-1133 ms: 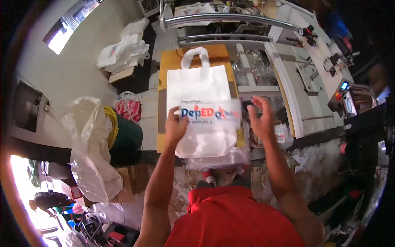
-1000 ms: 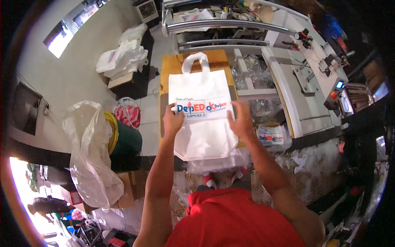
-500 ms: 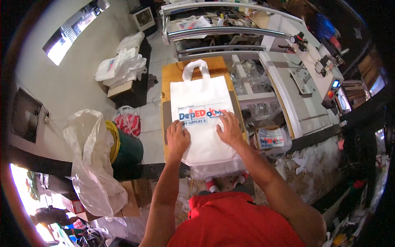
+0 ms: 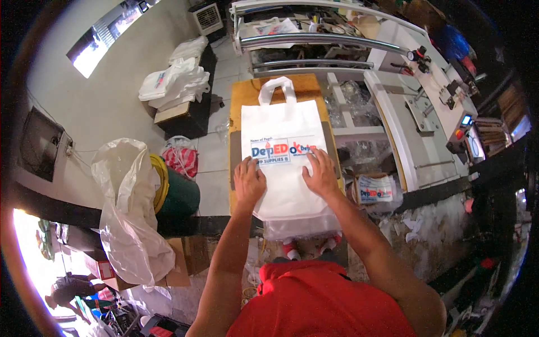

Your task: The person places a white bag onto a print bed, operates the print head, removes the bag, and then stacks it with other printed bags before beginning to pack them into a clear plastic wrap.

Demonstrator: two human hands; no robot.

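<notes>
A white cloth tote bag (image 4: 289,191) with a blue and red print lies flat, its looped handle pointing away from me. Beneath it is a brown board (image 4: 310,87) with a darker grey middle. My left hand (image 4: 249,178) rests on the bag's left edge beside the print, fingers stretched forward. On the right edge lies my right hand (image 4: 321,173), fingers spread, its tips over the end of the print. Neither hand grips anything. Clear plastic (image 4: 300,227) shows below the bag's near edge.
Right of the board stands a white machine (image 4: 415,135) with metal rollers (image 4: 325,39) across the back. A box with a printed bag (image 4: 375,190) sits near my right arm. White bags (image 4: 174,84) are stacked at left, beyond a green bin (image 4: 182,194) and a large plastic sack (image 4: 126,213).
The whole view has shifted slightly, so the scene sits a little farther right. Both hands stay flat on the bag, with hardly any movement against it.
</notes>
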